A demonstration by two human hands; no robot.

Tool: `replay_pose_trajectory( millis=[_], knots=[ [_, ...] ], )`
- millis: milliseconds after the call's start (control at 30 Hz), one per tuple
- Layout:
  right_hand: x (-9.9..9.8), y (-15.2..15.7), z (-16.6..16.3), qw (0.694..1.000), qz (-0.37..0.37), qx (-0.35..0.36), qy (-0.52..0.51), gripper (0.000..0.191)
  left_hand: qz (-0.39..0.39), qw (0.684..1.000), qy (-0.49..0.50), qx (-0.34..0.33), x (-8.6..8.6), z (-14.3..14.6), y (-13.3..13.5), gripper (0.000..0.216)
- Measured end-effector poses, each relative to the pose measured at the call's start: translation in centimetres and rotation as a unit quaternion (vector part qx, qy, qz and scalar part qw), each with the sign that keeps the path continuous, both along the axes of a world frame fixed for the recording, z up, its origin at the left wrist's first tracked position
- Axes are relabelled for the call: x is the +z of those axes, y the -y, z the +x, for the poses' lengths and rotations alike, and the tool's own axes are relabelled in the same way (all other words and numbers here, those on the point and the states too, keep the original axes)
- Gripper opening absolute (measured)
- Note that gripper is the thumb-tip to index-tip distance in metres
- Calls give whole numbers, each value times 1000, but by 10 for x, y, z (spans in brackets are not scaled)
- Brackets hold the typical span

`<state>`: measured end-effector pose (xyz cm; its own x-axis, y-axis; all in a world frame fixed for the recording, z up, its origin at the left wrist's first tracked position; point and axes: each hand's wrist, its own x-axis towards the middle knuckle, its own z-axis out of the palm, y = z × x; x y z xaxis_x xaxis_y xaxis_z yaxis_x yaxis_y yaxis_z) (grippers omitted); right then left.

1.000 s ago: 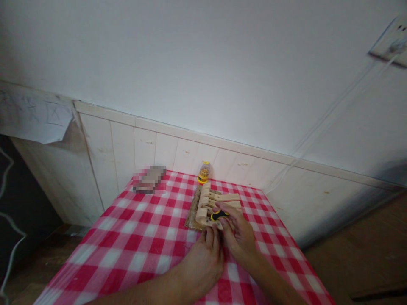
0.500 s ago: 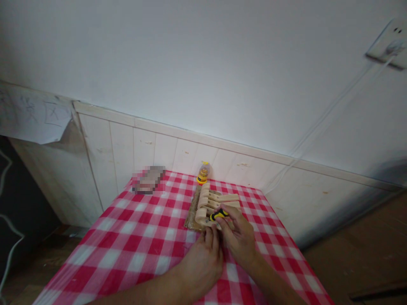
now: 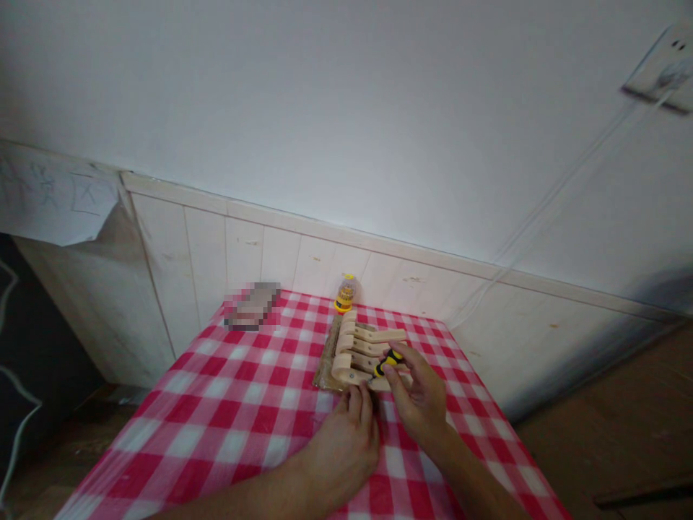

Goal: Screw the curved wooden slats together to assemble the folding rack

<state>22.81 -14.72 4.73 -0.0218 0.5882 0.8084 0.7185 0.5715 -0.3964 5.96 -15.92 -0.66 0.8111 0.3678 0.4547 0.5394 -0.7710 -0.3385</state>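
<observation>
My right hand (image 3: 425,393) grips a yellow-and-black screwdriver (image 3: 388,361), fingers closed round its handle. Its tip points down and left to the nearest of several pale curved wooden pieces (image 3: 346,370), by a small hole or screw; contact cannot be made out. These pieces lie in a row on a brown, flat cardboard-like backing (image 3: 328,361), their straight ends to the right. My left hand (image 3: 351,440) has its fingers together and bent against the near edge of the nearest wooden piece, holding it there. Its thumb is hidden.
A red-and-white checked cloth (image 3: 216,404) covers the table. A yellow-based clear container (image 3: 345,292) stands at the back near the panelled wall (image 3: 281,249). A pixelated flat object (image 3: 253,307) lies back left. A white cable runs down from the socket (image 3: 663,72) at right.
My right hand and the screwdriver have moved a little to the right, from the rounded end of the nearest wooden piece further along it. My left hand stays in place.
</observation>
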Motion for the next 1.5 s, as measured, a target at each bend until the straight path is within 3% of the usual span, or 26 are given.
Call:
replay_pose_trajectory(
  millis=[433,800,1233,1500],
  knots=[
    [5,-2,-2,1000,-13,-8,3,37,-14,1000,-7,4,0,1,0,34],
    [-3,-6,-3,999,-17,-30,-40,28,-6,1000,5,-5,-1,0,0,36],
    [-14,-6,-7,995,-2,-21,-98,30,8,1000,4,-10,-3,1,-1,35],
    [-18,-2,-11,994,-53,-2,-99,28,-13,1000,-8,-1,-2,1,0,36]
  ],
)
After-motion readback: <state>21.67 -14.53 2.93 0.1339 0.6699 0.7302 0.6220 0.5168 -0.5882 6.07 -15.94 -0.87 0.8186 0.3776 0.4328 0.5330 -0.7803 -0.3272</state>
